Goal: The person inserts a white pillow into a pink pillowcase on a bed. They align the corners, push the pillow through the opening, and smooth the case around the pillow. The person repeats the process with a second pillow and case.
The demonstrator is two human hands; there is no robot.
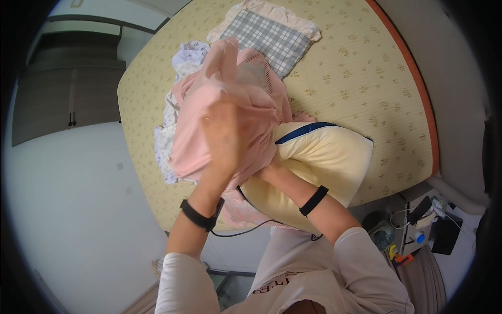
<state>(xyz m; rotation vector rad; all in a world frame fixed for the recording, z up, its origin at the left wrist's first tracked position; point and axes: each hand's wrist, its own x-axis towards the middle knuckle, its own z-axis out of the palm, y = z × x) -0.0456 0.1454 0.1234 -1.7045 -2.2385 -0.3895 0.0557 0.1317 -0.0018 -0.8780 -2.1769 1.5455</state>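
Note:
A pink pillowcase point(192, 137) with openwork trim lies bunched over the bed in front of me. Out of its near right side bulges a cream pillow point(337, 157) edged with dark blue piping; the rest of the pillow is hidden under the cloth. My left hand point(223, 135) is blurred and lies on top of the pink cloth, its fingers too smeared to make out. Where cloth and pillow meet, my right hand point(270, 170) grips the gathered pillowcase, its fingertips mostly hidden in the folds. Each wrist or forearm wears a black strap.
Beneath everything is a yellow flowered mattress point(353, 90) with an orange edge point(415, 66). A grey checked cloth with a ruffled border point(270, 37) lies beyond the pillowcase, and white patterned fabric point(168, 153) to its left. A black cord point(247, 234) trails from my left wrist.

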